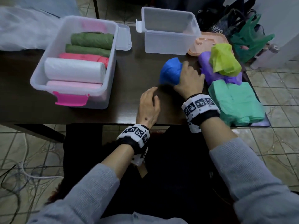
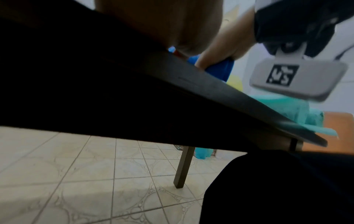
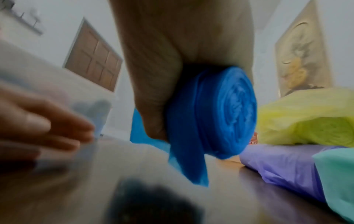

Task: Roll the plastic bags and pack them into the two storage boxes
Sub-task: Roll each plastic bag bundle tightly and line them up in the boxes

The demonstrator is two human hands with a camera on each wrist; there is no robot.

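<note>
My right hand (image 1: 187, 76) grips a rolled blue plastic bag (image 1: 170, 72) just above the dark table (image 1: 137, 101); the right wrist view shows the blue roll (image 3: 220, 113) in my curled fingers, a loose tail hanging down. My left hand (image 1: 149, 102) rests near the table's front edge with relaxed fingers, holding nothing. The left storage box (image 1: 48, 62) holds several rolled bags: green, pink, white. The right storage box (image 1: 169, 44) stands empty behind the blue roll. Unrolled bags lie at the right: yellow-green (image 1: 224, 59), purple (image 1: 210, 73), teal (image 1: 237, 101).
A peach lid (image 1: 202, 44) lies behind the loose bags, and a clear lid (image 1: 124, 38) sits between the boxes. Dark and green bags (image 1: 249, 36) pile up at the far right. White plastic (image 1: 21, 28) covers the far left. Tiled floor surrounds the table.
</note>
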